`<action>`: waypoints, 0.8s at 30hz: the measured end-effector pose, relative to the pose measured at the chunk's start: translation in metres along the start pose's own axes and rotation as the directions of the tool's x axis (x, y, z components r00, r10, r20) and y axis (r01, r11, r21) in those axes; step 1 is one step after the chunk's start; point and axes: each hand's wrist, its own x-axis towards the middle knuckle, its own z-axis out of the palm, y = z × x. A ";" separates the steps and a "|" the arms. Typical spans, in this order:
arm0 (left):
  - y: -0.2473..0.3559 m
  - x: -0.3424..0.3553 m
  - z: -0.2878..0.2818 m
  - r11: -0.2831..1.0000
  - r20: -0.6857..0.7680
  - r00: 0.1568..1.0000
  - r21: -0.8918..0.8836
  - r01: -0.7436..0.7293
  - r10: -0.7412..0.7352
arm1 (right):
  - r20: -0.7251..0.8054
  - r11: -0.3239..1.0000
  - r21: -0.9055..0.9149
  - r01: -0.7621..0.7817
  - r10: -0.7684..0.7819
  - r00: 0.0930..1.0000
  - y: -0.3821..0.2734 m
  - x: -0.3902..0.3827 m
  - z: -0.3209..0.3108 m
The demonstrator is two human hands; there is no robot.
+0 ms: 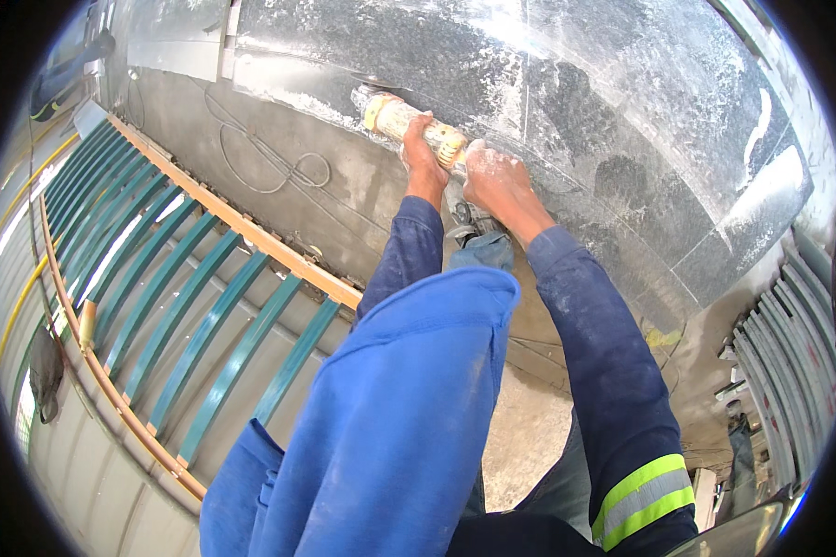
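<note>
A dusty yellow angle grinder [392, 115] lies across my grip, its head and disc at the edge of a large dark grey sheet or slab [613, 111]. Around the middle of its body wraps my left hand [424, 160]. Farther back, my right hand [502, 186] is closed on the rear end of the same tool. White dust coats the tool and my right fingers. Streaks and patches of white powder cover the dark surface. The grinder's disc shows only as a thin edge, so I cannot tell whether it is spinning.
A loose grey cable [293, 176] loops on the floor left of the slab. Farther left stands a rack of teal slats [212, 306] with an orange rail [241, 223]. Grey metal bars [780, 371] are stacked at the right. Blue cloth [390, 399] hangs across the lower middle.
</note>
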 end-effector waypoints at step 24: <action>-0.012 -0.005 -0.008 1.000 -0.004 1.000 -0.017 0.004 -0.004 | 0.093 0.999 0.000 -0.042 0.042 0.995 -0.002 -0.021 -0.016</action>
